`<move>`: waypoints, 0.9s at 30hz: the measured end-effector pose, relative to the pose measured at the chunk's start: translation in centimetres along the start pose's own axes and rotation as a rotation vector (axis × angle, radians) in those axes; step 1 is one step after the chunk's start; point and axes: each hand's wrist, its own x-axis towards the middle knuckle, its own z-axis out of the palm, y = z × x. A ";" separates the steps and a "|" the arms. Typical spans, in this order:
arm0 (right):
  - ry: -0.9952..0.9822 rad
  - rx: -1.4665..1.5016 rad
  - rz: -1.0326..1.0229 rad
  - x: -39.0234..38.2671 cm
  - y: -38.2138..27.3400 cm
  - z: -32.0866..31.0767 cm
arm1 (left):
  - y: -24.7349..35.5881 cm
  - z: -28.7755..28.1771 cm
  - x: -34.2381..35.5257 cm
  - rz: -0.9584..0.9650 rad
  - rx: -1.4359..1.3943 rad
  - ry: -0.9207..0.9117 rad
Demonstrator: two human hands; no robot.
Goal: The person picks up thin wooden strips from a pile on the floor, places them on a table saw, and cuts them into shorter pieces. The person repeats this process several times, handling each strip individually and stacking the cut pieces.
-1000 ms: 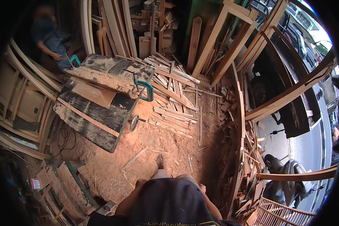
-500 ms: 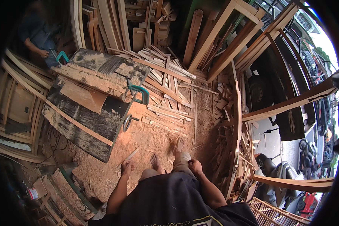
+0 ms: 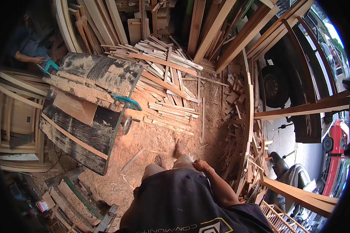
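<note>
While the left hand (image 3: 136, 192) is mostly hidden beside the dark shirt (image 3: 175, 200), the right hand (image 3: 200, 165) rests curled on the thigh (image 3: 183, 161); I cannot tell whether either grips anything. Ahead, a wooden strip (image 3: 132, 161) lies on sawdust (image 3: 147, 144) near a machine table (image 3: 108, 119) bearing a teal C-clamp (image 3: 127, 102).

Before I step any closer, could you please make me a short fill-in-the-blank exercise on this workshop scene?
1. The hand plainly in view is the person's ____ one.
2. In the picture, the black-topped, sawdust-strewn table stands to the ____ of the person's feet.
3. Those feet are ____, with no shoes on them.
4. The C-shaped teal screw tool at the table's right side is a ____.

Missing words: right; left; bare; clamp.
</note>
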 end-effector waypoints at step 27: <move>0.175 0.091 0.113 52.0 19.0 5.3 | 22.5 18.9 21.7 0.194 0.677 -0.039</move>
